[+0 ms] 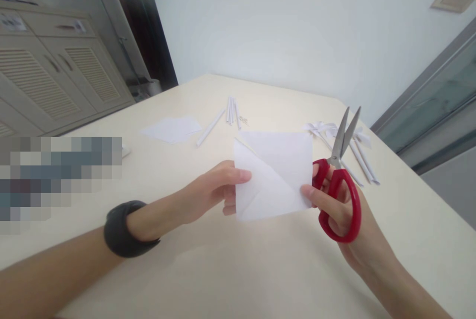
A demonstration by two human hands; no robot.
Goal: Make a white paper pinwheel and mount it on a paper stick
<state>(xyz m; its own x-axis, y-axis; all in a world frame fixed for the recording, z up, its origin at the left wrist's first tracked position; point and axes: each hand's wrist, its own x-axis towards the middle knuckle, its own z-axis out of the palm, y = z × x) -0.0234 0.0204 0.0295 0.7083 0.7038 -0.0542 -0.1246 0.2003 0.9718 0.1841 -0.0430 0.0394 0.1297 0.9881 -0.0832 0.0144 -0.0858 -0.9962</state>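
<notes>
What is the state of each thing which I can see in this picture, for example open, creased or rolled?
Square of paper: held up, creased diagonally
Scissors: blades partly open
Left hand: closed on the paper's left edge
Right hand: holding scissors and the paper's right edge
Loose sheets: lying flat
Middle paper sticks: rolled, lying down
Right-side paper sticks: rolled, lying down
Cabinet doors: shut

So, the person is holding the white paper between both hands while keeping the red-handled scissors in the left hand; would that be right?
Not quite: the head view shows the red-handled scissors in the right hand, not the left hand. The white paper is indeed held between both hands.
</notes>
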